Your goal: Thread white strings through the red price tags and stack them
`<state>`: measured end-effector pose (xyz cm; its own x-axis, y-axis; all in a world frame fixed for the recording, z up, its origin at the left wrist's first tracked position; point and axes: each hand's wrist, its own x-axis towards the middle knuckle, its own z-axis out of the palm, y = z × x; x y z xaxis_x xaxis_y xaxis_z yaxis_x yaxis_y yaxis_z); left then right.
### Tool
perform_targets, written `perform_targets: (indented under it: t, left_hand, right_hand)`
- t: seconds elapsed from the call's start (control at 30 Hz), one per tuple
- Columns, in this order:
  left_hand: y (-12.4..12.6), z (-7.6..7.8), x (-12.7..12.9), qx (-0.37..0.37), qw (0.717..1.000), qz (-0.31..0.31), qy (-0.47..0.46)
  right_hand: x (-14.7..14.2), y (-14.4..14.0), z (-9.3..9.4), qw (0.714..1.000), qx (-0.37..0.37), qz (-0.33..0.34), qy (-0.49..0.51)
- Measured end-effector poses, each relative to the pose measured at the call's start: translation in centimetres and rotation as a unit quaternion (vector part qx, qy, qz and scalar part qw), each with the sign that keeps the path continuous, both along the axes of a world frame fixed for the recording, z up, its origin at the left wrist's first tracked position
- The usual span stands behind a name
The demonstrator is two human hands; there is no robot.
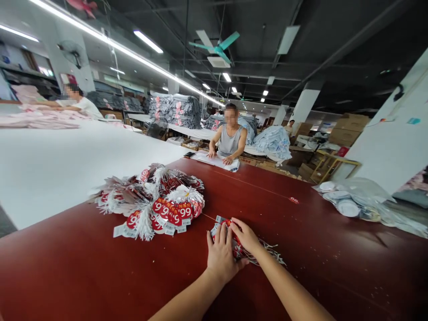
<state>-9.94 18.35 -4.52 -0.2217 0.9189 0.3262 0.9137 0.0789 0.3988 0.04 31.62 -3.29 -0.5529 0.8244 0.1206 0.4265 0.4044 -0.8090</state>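
Left hand [221, 256] and right hand [248, 237], fingers half-spread, rest upon the tags [237, 248] (firm grip I cannot tell), strings [272, 254] pointing toward the right edge of the worktop [321, 276].

White numerals stand on the heaped red tags [176, 214], "66" and "5" as seen here; print on their barcode strips [170, 226] is too small to read

I see red tags [175, 214] (printed with white numerals), white strings [145, 225], a reddish-brown surface [83, 263] and a teal fan [219, 48].
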Motion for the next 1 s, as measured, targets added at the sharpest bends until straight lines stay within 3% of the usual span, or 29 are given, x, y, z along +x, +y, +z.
perform_targets:
  t: [0.13,0.27,0.4,0.53,0.67,0.8,0.9,1.0]
  left_hand:
    - [1.5,0.8,-0.4,0.006,0.999,0.032,-0.001]
    - [2.4,-0.2,-0.6,0.046,0.997,0.065,-0.005]
    - [2.2,-0.6,-0.6,0.06,0.995,0.073,-0.004]
    - [2.0,0.0,-0.7,0.076,0.995,0.064,0.003]
    - [1.7,0.4,-0.8,0.098,0.994,0.051,0.003]
    - [1.5,0.6,-0.9,0.141,0.989,0.041,0.001]
    - [1.3,1.2,-0.8,0.182,0.983,0.02,0.005]
    - [0.3,2.3,-0.8,0.211,0.977,-0.03,0.02]
  right_hand:
    - [-1.6,-0.6,-0.3,0.998,0.063,-0.023,0.019]
    - [-1.6,0.0,-0.2,0.995,0.102,-0.017,0.018]
    - [-0.2,-0.2,0.4,0.992,0.12,-0.025,0.011]
    - [2.8,-2.6,2.0,0.992,0.125,-0.031,0.003]
    - [7.7,-8.5,6.8,0.995,0.102,0.013,-0.018]
    - [14.8,-16.2,10.8,0.997,-0.005,0.019,-0.074]
    - [21.6,-20.3,11.0,0.99,-0.044,-0.054,-0.12]
    - [28.3,-22.6,10.3,0.977,-0.064,-0.136,-0.154]
